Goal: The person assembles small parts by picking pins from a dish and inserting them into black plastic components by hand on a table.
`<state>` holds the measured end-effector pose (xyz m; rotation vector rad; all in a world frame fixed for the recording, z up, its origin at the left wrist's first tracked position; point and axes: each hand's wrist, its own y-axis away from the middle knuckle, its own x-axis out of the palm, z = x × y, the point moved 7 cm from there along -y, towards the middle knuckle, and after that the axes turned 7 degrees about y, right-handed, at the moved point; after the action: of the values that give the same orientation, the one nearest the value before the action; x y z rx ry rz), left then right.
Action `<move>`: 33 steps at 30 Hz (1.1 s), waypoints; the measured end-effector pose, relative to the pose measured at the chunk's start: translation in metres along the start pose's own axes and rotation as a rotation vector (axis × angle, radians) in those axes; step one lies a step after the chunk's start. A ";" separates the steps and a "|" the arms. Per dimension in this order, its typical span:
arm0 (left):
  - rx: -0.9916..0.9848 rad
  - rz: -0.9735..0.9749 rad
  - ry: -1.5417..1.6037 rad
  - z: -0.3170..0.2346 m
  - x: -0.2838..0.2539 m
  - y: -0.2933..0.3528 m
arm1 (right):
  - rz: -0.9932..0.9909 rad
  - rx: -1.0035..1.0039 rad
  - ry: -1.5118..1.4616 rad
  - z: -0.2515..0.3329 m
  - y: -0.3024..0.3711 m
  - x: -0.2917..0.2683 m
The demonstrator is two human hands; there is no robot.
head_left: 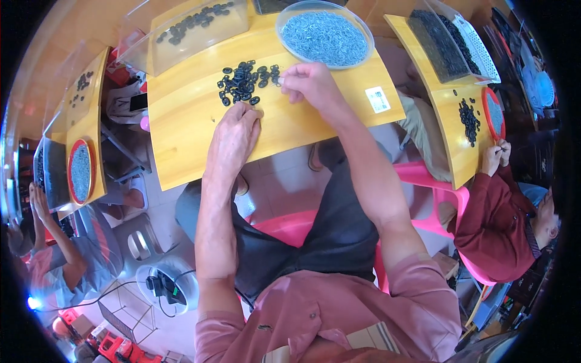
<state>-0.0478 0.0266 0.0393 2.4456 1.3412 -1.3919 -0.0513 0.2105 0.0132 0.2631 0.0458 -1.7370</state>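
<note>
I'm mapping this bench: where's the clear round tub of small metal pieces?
In the head view, the clear round tub sits at the back right of the yellow table, just beyond the right hand and right of the black pieces.

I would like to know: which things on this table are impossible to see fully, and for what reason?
All in the head view:
Left hand: what lies under its tips; the hand itself covers it.
Right hand: whether it pinches a piece; its own curl blocks this.
Black pieces: the lowest ones, covered by others.
Silvery pieces: exact shape, too small.
Dark object: far part, cut off by the upper edge.
</note>
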 end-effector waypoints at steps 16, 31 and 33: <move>-0.439 -0.188 0.589 0.035 -0.005 0.010 | 0.031 -0.031 -0.067 0.018 0.012 0.006; -0.628 -0.267 1.476 0.046 0.034 0.010 | 0.070 -0.183 0.084 0.021 0.017 0.015; -0.626 -0.272 1.480 0.047 0.034 0.010 | 0.051 -0.192 0.144 0.023 0.018 0.014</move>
<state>-0.0661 0.0240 -0.0165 2.6317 1.7712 1.1196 -0.0396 0.1894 0.0347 0.2452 0.3074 -1.6477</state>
